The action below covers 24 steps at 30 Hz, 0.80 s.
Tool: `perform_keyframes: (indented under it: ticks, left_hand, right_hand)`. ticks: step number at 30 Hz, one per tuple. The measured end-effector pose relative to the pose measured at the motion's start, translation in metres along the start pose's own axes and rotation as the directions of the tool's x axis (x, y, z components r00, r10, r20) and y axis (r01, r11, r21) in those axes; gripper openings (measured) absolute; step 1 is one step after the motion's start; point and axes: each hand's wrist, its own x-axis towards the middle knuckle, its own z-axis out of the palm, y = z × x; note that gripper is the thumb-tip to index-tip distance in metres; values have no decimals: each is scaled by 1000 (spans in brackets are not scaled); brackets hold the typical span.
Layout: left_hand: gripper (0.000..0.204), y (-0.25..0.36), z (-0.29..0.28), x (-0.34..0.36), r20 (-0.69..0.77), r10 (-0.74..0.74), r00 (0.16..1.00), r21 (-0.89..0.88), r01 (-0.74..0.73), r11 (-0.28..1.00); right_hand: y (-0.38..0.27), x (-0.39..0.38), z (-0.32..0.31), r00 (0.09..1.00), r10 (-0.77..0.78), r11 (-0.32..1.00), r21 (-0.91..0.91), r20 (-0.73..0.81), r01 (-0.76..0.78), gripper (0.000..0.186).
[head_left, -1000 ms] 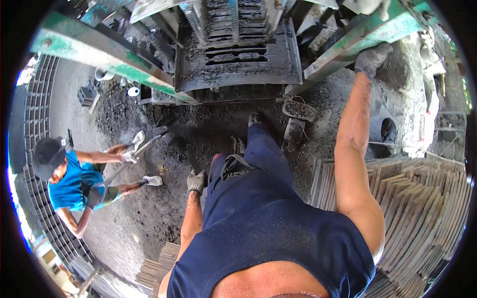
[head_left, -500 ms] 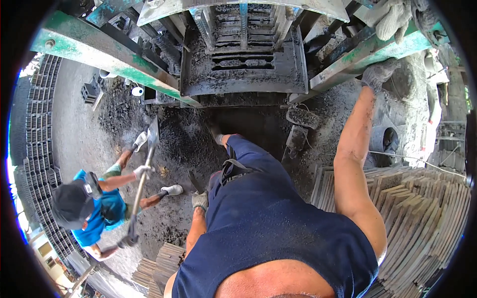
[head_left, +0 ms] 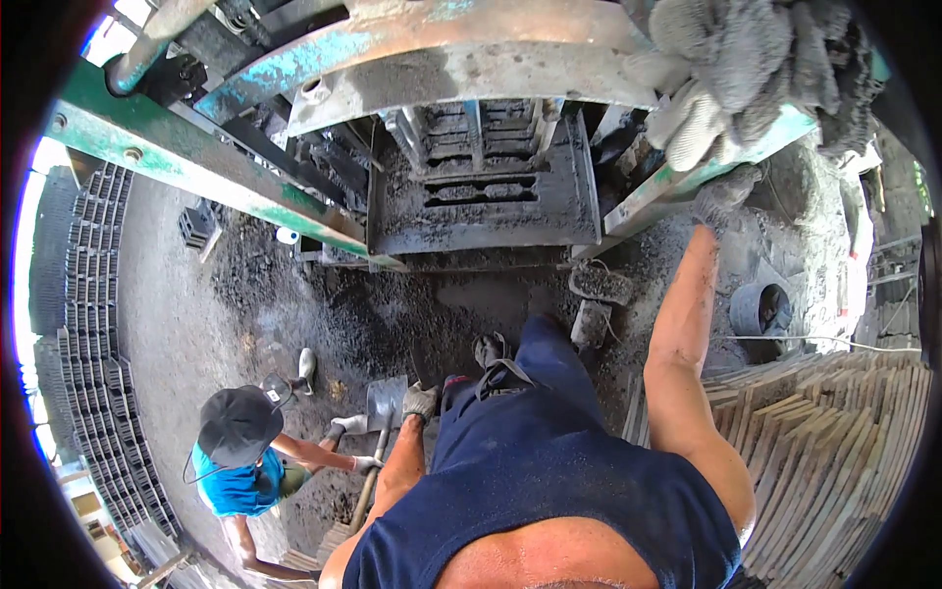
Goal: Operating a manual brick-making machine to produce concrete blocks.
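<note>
My left hand (head_left: 420, 401), in a dirty knit glove, hangs beside my left thigh. It is closed on a dark, narrow, blade-like tool (head_left: 416, 359) that blends into the black ground. My right arm reaches out to the far right, where my gloved right hand (head_left: 724, 191) is closed against the edge of a green metal beam (head_left: 648, 201); its fingers show only in part. Several grey work gloves (head_left: 746, 59) hang over that beam, above the hand. Ahead of me stands a machine with a slotted, grime-covered metal bed (head_left: 481, 221).
At left, a co-worker in blue (head_left: 240, 481) bends over a shovel, its blade (head_left: 386, 398) close to my left hand. Stacked boards (head_left: 814, 432) stand at right, near a bucket (head_left: 760, 309). Dark blocks (head_left: 93, 344) line the far left. Another green beam (head_left: 196, 187) crosses the upper left.
The co-worker has bent lower and come nearer, the shovel blade shifting from near the machine to beside my left hand. My legs have changed position. My right hand stays at the beam.
</note>
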Motion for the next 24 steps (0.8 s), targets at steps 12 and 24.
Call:
perform_keyframes:
  ticks: [12, 24]
  left_hand:
    - [32, 55, 36, 23, -34, 207, 978, 129, -201, 971]
    - [38, 34, 79, -23, -65, -25, 998, -18, 24, 1000]
  right_hand:
    - [-54, 68, -75, 919, 321, 385, 855, 230, -349, 35]
    - [-54, 86, -91, 851, 291, 143, 859, 438, -491, 53]
